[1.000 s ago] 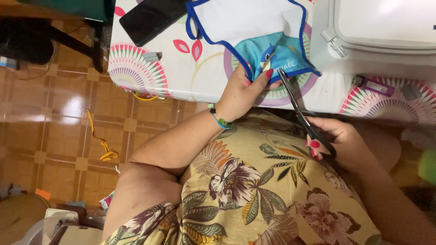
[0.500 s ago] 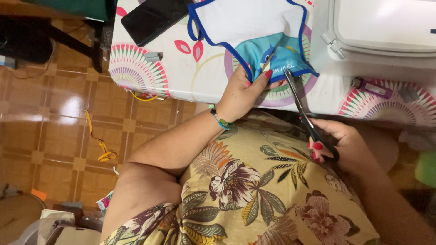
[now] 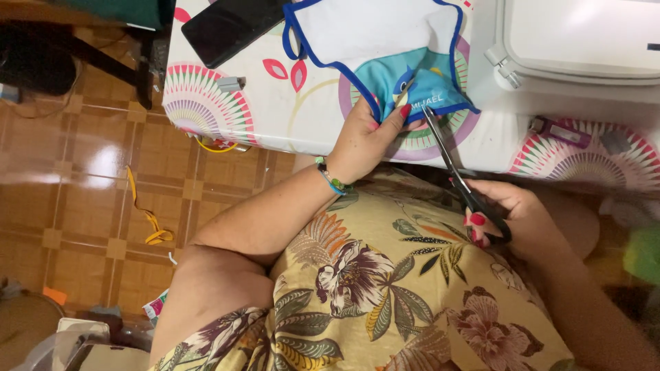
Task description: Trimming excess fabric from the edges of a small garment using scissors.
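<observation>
A white baby bib [image 3: 375,34] with blue binding and a teal pocket lies on a table covered by a flowered cloth [image 3: 275,103]. My left hand [image 3: 368,134] pinches the bib's lower edge at the table's near side. My right hand [image 3: 505,216] grips the black handles of a pair of scissors [image 3: 454,165]. Their blades point up to the bib's blue edge, right beside my left fingers.
A white sewing machine [image 3: 584,41] stands at the table's right. A black phone [image 3: 230,27] lies at the top left of the table. A small purple tool [image 3: 557,130] rests near the right edge. Yellow tape [image 3: 148,220] lies on the tiled floor.
The scissors' tips have stayed at the bib's lower edge. My hands have barely shifted. The view has drifted slightly.
</observation>
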